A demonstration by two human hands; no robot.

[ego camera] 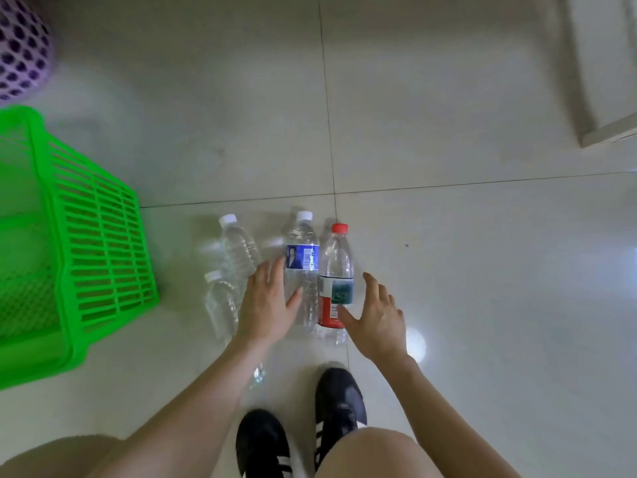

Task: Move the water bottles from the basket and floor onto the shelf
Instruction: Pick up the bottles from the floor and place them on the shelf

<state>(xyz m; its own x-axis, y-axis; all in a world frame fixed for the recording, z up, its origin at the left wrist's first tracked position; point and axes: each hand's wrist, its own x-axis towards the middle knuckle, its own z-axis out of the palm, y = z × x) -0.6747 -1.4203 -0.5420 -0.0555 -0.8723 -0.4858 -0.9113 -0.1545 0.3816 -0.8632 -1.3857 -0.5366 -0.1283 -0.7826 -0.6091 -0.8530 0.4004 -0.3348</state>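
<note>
Several clear water bottles stand on the tiled floor in front of me. A blue-labelled bottle (302, 257) with a white cap is in the middle, and a red-capped bottle (336, 270) with a red and green label is just right of it. Two unlabelled white-capped bottles stand to the left, a taller one (238, 248) and a nearer one (220, 300). My left hand (267, 301) is open, its thumb against the blue-labelled bottle. My right hand (374, 317) is open beside the red-capped bottle, thumb near its label. The green basket (100, 250) sits at the left.
A purple perforated container (20, 46) is at the top left. A pale piece of furniture, perhaps the shelf's base (603, 74), is at the top right. My black shoes (339, 405) are just behind the bottles, with glossy floor tiles (482, 270) around them.
</note>
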